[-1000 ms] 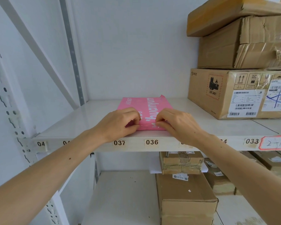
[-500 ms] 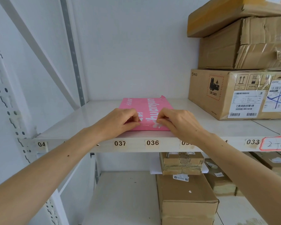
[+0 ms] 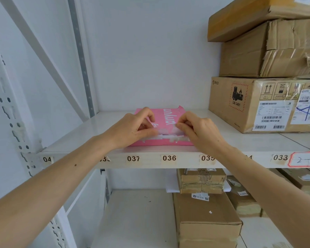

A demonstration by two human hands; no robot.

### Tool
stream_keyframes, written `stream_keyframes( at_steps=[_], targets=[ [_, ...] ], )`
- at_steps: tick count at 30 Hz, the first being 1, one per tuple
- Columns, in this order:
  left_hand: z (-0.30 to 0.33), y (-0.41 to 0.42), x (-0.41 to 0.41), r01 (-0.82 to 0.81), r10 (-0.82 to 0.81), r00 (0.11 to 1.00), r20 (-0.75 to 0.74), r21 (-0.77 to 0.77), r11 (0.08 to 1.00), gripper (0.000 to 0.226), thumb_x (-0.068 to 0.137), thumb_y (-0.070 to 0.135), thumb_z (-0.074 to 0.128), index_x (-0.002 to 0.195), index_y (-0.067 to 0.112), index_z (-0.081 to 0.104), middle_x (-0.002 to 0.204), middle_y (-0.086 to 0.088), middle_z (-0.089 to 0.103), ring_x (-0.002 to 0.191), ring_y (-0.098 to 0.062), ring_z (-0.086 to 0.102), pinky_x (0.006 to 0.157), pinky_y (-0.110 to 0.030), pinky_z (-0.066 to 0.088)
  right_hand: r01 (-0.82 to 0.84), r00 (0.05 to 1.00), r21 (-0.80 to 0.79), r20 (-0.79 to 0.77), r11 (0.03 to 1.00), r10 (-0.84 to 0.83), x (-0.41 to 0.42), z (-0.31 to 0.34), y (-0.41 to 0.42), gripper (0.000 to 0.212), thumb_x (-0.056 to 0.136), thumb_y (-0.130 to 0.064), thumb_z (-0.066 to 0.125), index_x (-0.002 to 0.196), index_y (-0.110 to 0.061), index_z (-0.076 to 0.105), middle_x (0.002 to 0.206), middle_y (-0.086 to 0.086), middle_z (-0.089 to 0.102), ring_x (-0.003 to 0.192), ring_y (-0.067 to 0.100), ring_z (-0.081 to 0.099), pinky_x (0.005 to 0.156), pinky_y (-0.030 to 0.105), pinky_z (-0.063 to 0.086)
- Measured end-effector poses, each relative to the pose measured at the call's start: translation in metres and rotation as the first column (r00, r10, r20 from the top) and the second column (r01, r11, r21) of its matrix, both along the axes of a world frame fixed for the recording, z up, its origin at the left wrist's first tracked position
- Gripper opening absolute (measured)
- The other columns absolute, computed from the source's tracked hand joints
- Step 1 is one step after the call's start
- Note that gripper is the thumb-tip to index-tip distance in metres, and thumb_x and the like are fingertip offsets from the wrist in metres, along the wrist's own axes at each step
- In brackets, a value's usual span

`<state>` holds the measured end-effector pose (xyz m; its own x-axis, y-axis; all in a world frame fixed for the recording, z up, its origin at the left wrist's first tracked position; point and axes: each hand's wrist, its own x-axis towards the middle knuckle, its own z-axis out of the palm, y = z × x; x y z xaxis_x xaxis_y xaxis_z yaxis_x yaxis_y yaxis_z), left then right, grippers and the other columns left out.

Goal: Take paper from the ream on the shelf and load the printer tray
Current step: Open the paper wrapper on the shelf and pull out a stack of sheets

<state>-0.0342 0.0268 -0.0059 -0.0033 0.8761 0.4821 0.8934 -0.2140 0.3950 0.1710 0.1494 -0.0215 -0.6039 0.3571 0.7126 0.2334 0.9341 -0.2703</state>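
- Head view: pink-wrapped ream (image 3: 166, 120) flat on the white shelf (image 3: 249, 142), near the front lip above tags 037 and 036, well apart from the back wall.
- Left hand (image 3: 131, 129): fingers (image 3: 147, 130) drawn together, pinching torn wrapper (image 3: 168, 136) at the near end of the ream.
- Right hand (image 3: 200, 130): fingers (image 3: 181, 125) likewise pinched shut on a lifted flap of the same wrapper; white paper edge exposed between the two hands.
- Handling, judged: full ream likely heavy and dense; single sheets light, floppy, easily creased; wrapper thin and prone to ragged tearing. Best hold probably a modest stack gripped at both short edges, kept level and squared, not dragged by one corner.
- Printer tray: not in view.
- Writing on ream: large white letters, inverted and partly covered, not fully legible.
- Shelf-edge tags (image 3: 169, 158): 04 (cut off), 037, 036, 035 (partly hidden), 033; red-bordered handwritten label (image 3: 305, 159) reading roughly "2-1".
- Right-hand cardboard box (image 3: 240, 104): "PICO", battery hazard mark "UN 3481", this-way-up arrows, barcoded shipping labels, one crossed in blue pen; two more boxes (image 3: 268, 49) stacked on it.
- Lower shelf: further cardboard boxes (image 3: 206, 219), small labels unreadable.
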Motion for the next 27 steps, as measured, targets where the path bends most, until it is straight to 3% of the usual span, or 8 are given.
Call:
stream_keyframes(
  at_steps=[2, 4, 9, 14, 18, 22, 25, 27],
  targets=[
    [0.0, -0.001, -0.004, -0.017, 0.017, 0.998, -0.055, 0.012, 1.0, 0.034, 0.082, 0.035, 0.073, 0.099, 0.026, 0.045, 0.092, 0.008, 0.075, 0.089, -0.009, 0.068, 0.086, -0.028, 0.052, -0.003, 1.0, -0.005, -0.031, 1.0, 0.003, -0.001, 0.0, 0.0, 0.013, 0.096, -0.023, 0.054, 0.094, -0.01, 0.058, 0.065, -0.007, 0.059, 0.059, 0.025, 0.055, 0.06, 0.041, 0.049],
    [0.0, -0.001, -0.006, -0.002, 0.009, 0.997, -0.079, 0.084, 0.996, 0.027, 0.086, 0.023, 0.071, 0.097, 0.018, 0.047, 0.09, 0.003, 0.076, 0.087, -0.008, 0.07, 0.084, -0.035, 0.054, -0.001, 0.999, 0.006, -0.049, 1.0, 0.001, -0.002, -0.001, -0.001, 0.015, 0.096, -0.022, 0.055, 0.095, -0.008, 0.059, 0.068, -0.008, 0.061, 0.061, 0.025, 0.059, 0.06, 0.043, 0.051],
    [0.002, 0.003, -0.009, 0.066, -0.074, 0.995, 0.063, 0.12, 0.991, 0.017, 0.09, 0.014, 0.066, 0.085, 0.018, 0.05, 0.1, 0.001, 0.074, 0.096, 0.002, 0.069, 0.081, -0.026, 0.056, -0.063, 0.993, 0.125, -0.093, 0.99, 0.074, -0.001, -0.006, -0.009, 0.011, 0.096, -0.013, 0.055, 0.104, -0.007, 0.057, 0.104, 0.003, 0.07, 0.087, 0.025, 0.068, 0.064, 0.044, 0.055],
    [0.007, 0.006, -0.019, 0.208, -0.203, 0.969, 0.142, -0.021, 0.978, 0.015, 0.089, -0.001, 0.063, 0.079, 0.009, 0.06, 0.121, 0.0, 0.067, 0.113, -0.009, 0.064, 0.093, -0.023, 0.05, -0.094, 0.995, 0.314, 0.055, 0.945, 0.08, -0.001, -0.01, -0.011, 0.023, 0.074, 0.012, 0.062, 0.08, -0.008, 0.072, 0.127, 0.019, 0.057, 0.109, 0.039, 0.056, 0.082, 0.047, 0.048],
    [0.009, 0.005, -0.02, 0.248, -0.232, 0.959, 0.16, -0.089, 0.965, 0.023, 0.089, 0.001, 0.064, 0.097, 0.019, 0.077, 0.127, 0.001, 0.065, 0.12, -0.005, 0.059, 0.1, -0.021, 0.046, -0.066, 0.997, 0.333, 0.06, 0.941, 0.048, 0.0, -0.014, -0.009, 0.02, 0.078, -0.001, 0.064, 0.088, -0.013, 0.077, 0.127, 0.017, 0.058, 0.111, 0.036, 0.054, 0.087, 0.045, 0.044],
    [0.01, 0.005, -0.019, 0.197, -0.183, 0.974, 0.13, -0.106, 0.975, 0.035, 0.088, 0.005, 0.066, 0.115, 0.027, 0.07, 0.121, 0.008, 0.068, 0.115, -0.002, 0.061, 0.1, -0.029, 0.048, -0.041, 0.996, 0.305, 0.083, 0.952, 0.016, 0.001, -0.015, -0.009, 0.019, 0.08, -0.011, 0.065, 0.095, -0.013, 0.077, 0.129, 0.014, 0.056, 0.115, 0.031, 0.051, 0.089, 0.043, 0.043],
    [0.01, 0.004, -0.017, 0.141, -0.132, 0.986, 0.103, -0.091, 0.986, 0.037, 0.087, 0.013, 0.069, 0.114, 0.039, 0.067, 0.112, 0.001, 0.073, 0.096, -0.021, 0.067, 0.093, -0.042, 0.049, -0.061, 0.995, 0.249, 0.096, 0.967, 0.038, 0.001, -0.014, -0.01, 0.017, 0.079, -0.01, 0.066, 0.092, -0.014, 0.077, 0.131, 0.012, 0.055, 0.118, 0.03, 0.049, 0.093, 0.042, 0.04],
    [0.008, 0.004, -0.013, 0.127, -0.12, 0.986, 0.115, -0.054, 0.99, 0.039, 0.083, 0.014, 0.073, 0.11, 0.043, 0.066, 0.11, 0.002, 0.074, 0.094, -0.034, 0.064, 0.088, -0.039, 0.05, -0.095, 0.992, 0.207, 0.1, 0.974, 0.075, 0.001, -0.013, -0.011, 0.014, 0.08, -0.01, 0.066, 0.088, -0.015, 0.077, 0.131, 0.009, 0.053, 0.119, 0.026, 0.046, 0.095, 0.038, 0.037]
  ],
)
